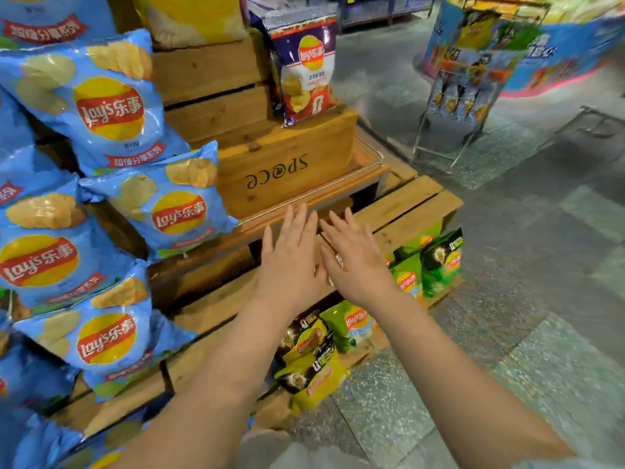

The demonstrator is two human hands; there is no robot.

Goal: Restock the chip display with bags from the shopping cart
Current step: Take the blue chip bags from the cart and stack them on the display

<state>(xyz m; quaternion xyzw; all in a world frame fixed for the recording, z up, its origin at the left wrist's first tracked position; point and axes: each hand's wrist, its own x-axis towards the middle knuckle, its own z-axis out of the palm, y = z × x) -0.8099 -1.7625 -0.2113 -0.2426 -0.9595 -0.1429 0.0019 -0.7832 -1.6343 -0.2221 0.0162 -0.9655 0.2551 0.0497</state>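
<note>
Wooden crates (284,177) stacked in steps form the chip display on a grey stone floor. Both the left hand (291,262) and right hand (355,262) reach out flat with fingers spread, holding nothing. Blue Lay's bags (111,106) are piled well to their left, green bags (426,265) sit just beside the right hand, lower. One crate reads "SP@CE" upside down.

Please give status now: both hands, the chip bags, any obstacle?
Left hand and right hand open, holding nothing, over wooden crate display. Blue Lay's bags stacked at left. Shopping cart not in view. No obstacle seen.
</note>
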